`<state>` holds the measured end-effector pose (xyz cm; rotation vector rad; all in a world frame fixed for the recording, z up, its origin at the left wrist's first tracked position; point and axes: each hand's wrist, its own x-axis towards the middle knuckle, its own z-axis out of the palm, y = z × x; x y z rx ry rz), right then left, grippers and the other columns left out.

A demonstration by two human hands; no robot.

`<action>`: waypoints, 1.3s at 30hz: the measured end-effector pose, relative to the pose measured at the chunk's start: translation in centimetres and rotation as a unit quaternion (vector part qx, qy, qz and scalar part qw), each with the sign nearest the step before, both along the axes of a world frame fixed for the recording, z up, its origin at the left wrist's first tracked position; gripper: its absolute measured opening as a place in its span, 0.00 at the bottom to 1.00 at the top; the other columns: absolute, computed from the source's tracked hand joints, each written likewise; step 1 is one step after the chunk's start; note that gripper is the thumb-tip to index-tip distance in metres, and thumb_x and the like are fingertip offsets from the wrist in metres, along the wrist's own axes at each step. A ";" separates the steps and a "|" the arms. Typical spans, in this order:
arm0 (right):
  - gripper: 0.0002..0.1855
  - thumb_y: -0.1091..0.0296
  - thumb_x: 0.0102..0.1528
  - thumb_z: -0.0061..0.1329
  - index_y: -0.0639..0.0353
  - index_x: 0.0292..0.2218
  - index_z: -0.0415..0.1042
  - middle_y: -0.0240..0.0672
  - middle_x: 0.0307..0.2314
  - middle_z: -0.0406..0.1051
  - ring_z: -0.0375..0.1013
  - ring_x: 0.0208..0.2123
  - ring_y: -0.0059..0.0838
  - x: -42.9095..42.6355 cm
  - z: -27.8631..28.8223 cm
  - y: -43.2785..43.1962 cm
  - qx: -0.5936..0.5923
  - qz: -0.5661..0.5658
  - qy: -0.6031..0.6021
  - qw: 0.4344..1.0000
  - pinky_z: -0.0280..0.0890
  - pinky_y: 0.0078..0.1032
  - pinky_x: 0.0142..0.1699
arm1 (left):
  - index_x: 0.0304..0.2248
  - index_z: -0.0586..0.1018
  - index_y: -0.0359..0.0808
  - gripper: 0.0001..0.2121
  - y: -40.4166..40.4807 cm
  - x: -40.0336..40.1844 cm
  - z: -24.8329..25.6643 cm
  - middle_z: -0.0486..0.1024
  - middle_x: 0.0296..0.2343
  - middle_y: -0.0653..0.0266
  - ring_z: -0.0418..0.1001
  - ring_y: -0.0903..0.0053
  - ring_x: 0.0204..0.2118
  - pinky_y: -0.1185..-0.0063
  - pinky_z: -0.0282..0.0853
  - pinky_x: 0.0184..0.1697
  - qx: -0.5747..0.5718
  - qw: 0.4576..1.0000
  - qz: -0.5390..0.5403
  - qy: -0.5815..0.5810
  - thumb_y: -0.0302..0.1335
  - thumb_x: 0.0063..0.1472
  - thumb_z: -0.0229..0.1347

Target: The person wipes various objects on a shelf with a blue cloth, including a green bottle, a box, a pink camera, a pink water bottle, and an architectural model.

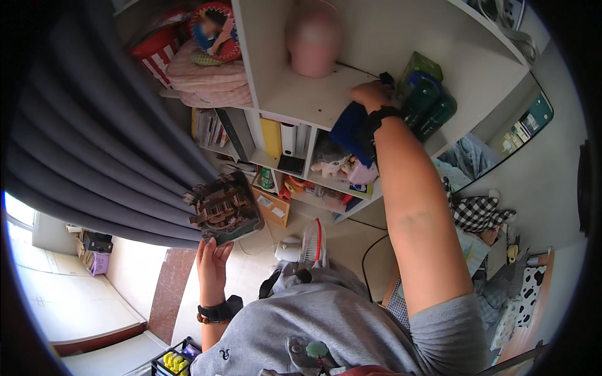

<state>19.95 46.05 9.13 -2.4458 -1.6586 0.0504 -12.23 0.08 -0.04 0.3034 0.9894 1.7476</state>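
My left hand (214, 263) holds a brown miniature building model (223, 207) by the edge of its dark base. The model is tilted in front of the grey curtain. Stretched out over a white shelf (291, 96), my right hand (371, 95) grips a dark blue cloth (350, 124), which hangs down over the shelf's front edge. Its fingertips are partly hidden. Close to that hand stand dark green bottle-like containers (423, 103) and a green box (421, 70). Farther left on the same shelf is a rounded pink object (315, 42), blurred in the view.
A grey curtain (103, 141) hangs at left. Lower cubbies hold folders (271, 136) and a plush toy (331, 162). An electric fan (305, 244) stands on the floor before me, with a black cable (367, 258) beside it. A mirror (503, 136) leans at right near piled clothes.
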 end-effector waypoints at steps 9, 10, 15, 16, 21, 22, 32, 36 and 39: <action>0.20 0.67 0.58 0.35 0.72 0.44 0.72 0.55 0.44 0.69 0.72 0.41 0.45 0.3 3.0 3.2 -0.130 0.164 -0.042 0.977 0.67 0.39 0.45 | 0.44 0.70 0.32 0.10 -2.4 -1.7 -1.0 0.75 0.40 0.56 0.77 0.69 0.40 0.73 0.75 0.46 -0.001 0.998 0.054 -0.008 0.23 0.64 0.48; 0.18 0.71 0.58 0.34 0.70 0.42 0.73 0.55 0.43 0.70 0.73 0.40 0.45 -0.6 3.3 3.0 -0.155 0.179 -0.041 0.971 0.69 0.37 0.42 | 0.44 0.70 0.32 0.10 -2.6 -2.0 -1.3 0.75 0.40 0.56 0.77 0.69 0.40 0.73 0.75 0.46 -0.002 0.998 0.055 -0.009 0.23 0.64 0.48; 0.19 0.68 0.56 0.38 0.72 0.42 0.73 0.55 0.47 0.67 0.69 0.46 0.48 -1.0 1.3 3.9 -0.098 0.229 -0.037 0.968 0.66 0.36 0.48 | 0.43 0.70 0.32 0.09 -1.7 -2.3 -2.2 0.76 0.39 0.56 0.78 0.69 0.40 0.73 0.75 0.46 -0.005 0.999 0.041 -0.006 0.23 0.63 0.49; 0.20 0.67 0.55 0.39 0.72 0.44 0.72 0.56 0.49 0.66 0.67 0.49 0.49 -0.6 0.8 4.2 -0.074 0.237 -0.035 0.968 0.65 0.35 0.51 | 0.43 0.70 0.32 0.09 -1.1 -2.1 -2.1 0.76 0.39 0.56 0.78 0.69 0.40 0.73 0.75 0.46 -0.003 0.999 0.031 -0.006 0.23 0.63 0.49; 0.28 0.68 0.52 0.40 0.69 0.54 0.63 0.60 0.52 0.61 0.60 0.56 0.52 -6.0 3.4 -2.8 -0.053 0.399 0.146 0.904 0.57 0.32 0.59 | 0.42 0.70 0.32 0.09 0.1 -1.1 -2.6 0.76 0.38 0.56 0.78 0.68 0.39 0.73 0.76 0.46 -0.029 0.999 0.016 -0.020 0.22 0.62 0.50; 0.29 0.68 0.54 0.38 0.63 0.57 0.59 0.56 0.56 0.56 0.54 0.59 0.51 -6.7 3.2 -3.3 -0.075 0.382 0.101 0.916 0.53 0.34 0.61 | 0.42 0.70 0.32 0.09 0.5 -0.8 -2.3 0.76 0.38 0.56 0.78 0.68 0.39 0.73 0.76 0.46 -0.029 0.999 0.008 -0.018 0.22 0.62 0.50; 0.15 0.81 0.44 0.43 0.63 0.34 0.77 0.47 0.38 0.73 0.71 0.42 0.45 -7.3 9.7 -17.5 -0.148 0.546 0.048 0.823 0.65 0.33 0.47 | 0.42 0.71 0.32 0.09 1.4 1.1 -1.2 0.77 0.38 0.58 0.78 0.70 0.39 0.75 0.76 0.45 -0.034 0.999 -0.007 -0.019 0.23 0.63 0.51; 0.12 0.82 0.46 0.41 0.63 0.32 0.75 0.43 0.32 0.73 0.70 0.37 0.46 -5.5 5.5 -23.8 0.242 0.599 0.193 0.739 0.66 0.34 0.46 | 0.42 0.71 0.32 0.09 2.0 0.8 -1.1 0.77 0.38 0.59 0.78 0.71 0.39 0.75 0.75 0.46 -0.012 1.000 -0.024 -0.004 0.24 0.63 0.50; 0.11 0.81 0.48 0.41 0.62 0.31 0.75 0.46 0.26 0.74 0.73 0.31 0.46 -3.2 2.1 -23.3 0.063 0.532 0.174 0.826 0.68 0.36 0.41 | 0.43 0.70 0.32 0.09 1.5 0.5 -1.1 0.76 0.39 0.59 0.78 0.71 0.39 0.74 0.75 0.46 -0.016 1.000 -0.009 0.005 0.23 0.63 0.49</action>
